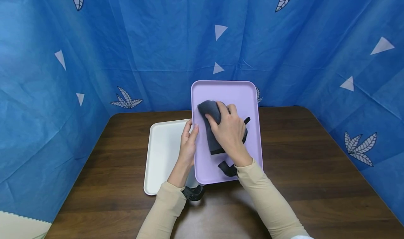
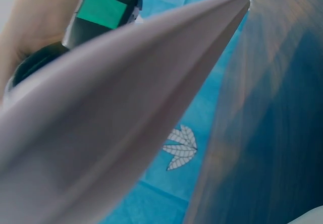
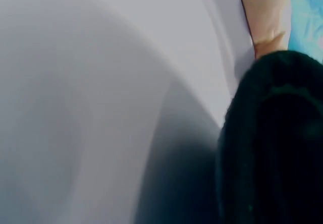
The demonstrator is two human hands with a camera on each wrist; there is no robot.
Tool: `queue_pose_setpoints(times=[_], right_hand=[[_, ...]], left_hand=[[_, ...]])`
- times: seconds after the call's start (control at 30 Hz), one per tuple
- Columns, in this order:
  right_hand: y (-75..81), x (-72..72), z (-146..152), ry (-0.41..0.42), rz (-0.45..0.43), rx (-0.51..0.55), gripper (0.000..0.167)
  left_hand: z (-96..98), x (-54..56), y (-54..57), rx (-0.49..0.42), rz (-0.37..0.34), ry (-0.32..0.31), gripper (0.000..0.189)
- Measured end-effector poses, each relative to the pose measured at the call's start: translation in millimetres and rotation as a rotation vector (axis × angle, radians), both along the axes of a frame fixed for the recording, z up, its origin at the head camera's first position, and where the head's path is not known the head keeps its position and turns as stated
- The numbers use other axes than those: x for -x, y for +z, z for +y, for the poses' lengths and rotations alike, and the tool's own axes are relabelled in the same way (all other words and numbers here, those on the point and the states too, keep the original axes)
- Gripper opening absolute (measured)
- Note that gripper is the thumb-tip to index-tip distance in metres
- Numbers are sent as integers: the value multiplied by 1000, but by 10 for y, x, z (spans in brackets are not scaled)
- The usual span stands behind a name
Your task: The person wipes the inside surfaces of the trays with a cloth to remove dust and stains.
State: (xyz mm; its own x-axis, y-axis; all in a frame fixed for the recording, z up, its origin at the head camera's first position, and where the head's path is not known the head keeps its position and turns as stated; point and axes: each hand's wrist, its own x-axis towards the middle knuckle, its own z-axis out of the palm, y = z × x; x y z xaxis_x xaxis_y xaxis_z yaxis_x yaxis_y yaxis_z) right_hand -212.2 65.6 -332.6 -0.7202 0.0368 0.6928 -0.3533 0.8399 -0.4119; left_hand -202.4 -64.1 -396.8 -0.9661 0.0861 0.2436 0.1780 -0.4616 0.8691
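Right hand point(image 1: 228, 130) grips cloth point(image 1: 208, 108), left hand point(image 1: 187, 146) lilac tray point(image 1: 224, 91)

2 long beige sleeves point(image 1: 170, 205), snug; black device point(image 1: 193, 193) at left wrist; white edge point(image 1: 302, 237) below right sleeve; green rectangle point(image 2: 102, 9) on wrist unit.

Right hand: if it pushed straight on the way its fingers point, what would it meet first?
The gray cloth that the right hand grips comes first; beyond that, probably the lilac tray, though the head view leaves depth unclear.
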Motion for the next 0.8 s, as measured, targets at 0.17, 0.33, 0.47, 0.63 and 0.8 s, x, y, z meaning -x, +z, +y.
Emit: queue_pose_setpoints(times=[0.17,0.33,0.47,0.63,0.8], right_hand=[[4,25,135,-26,-26,19,49],[-14,60,304,-85,-69,57,51],[-31,79,435,-121,-100,84,54],[-56,92,593,-162,-121,121,56],[-98,105,729,-201,-153,182,55]], left_hand=[[-16,11,-6,45,-2,32,35],[-23,13,-3,39,-11,33,34],[-28,9,9,34,-17,37,31],[-32,6,15,31,-21,41,29],[-33,7,17,14,-23,39,26]])
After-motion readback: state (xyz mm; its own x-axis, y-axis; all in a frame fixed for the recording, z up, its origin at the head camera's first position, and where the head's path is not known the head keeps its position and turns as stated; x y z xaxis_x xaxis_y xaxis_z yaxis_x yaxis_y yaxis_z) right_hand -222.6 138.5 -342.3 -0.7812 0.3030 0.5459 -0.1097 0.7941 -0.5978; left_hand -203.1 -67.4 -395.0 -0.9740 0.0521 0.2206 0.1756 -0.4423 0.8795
